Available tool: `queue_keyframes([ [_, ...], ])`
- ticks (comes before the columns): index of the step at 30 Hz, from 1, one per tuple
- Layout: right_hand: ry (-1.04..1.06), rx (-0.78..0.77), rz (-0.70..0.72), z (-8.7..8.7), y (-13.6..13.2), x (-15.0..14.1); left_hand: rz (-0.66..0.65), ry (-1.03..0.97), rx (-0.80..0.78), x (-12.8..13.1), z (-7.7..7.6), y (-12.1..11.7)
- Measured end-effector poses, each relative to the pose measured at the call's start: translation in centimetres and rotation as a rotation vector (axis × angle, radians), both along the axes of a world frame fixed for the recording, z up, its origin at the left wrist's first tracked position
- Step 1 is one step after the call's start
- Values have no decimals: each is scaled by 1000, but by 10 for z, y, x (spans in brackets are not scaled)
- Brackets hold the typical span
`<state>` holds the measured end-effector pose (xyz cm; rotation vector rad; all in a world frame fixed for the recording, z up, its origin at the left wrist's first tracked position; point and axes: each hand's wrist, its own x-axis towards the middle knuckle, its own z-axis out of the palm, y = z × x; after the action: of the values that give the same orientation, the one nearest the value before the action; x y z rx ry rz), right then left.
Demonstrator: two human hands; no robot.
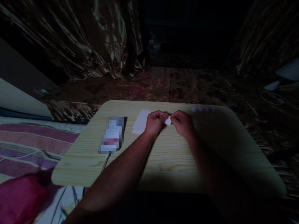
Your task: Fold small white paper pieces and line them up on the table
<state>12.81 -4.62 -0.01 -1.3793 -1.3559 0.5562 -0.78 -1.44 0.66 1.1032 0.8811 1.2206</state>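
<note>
A small piece of white paper (pixel 168 121) is held between both hands, just above the wooden table. My left hand (pixel 154 123) pinches its left side, with the fingers curled. On the other side my right hand (pixel 183 123) has its thumb and fingertips closed on the paper's right edge. Partly behind my left hand lies a stack of white paper sheets (pixel 140 122). Beyond my right hand, a row of several small folded white pieces (pixel 203 109) sits near the table's far edge.
The light wooden table (pixel 177 155) has rounded corners. A phone-like device (pixel 111 135), its screen blurred, lies at the left with a cable (pixel 105 163) running to the near edge. A striped bed cover (pixel 51 140) is at the left, a white lamp (pixel 288 70) at the far right.
</note>
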Motion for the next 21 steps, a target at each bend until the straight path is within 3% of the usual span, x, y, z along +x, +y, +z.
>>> queue_keyframes([
  [8,-17,-23,-18,3,-1,1,-9,47,64,-3,-6,3],
  [21,-16,-28,-25,2,0,2,-17,47,53,-2,-5,3],
])
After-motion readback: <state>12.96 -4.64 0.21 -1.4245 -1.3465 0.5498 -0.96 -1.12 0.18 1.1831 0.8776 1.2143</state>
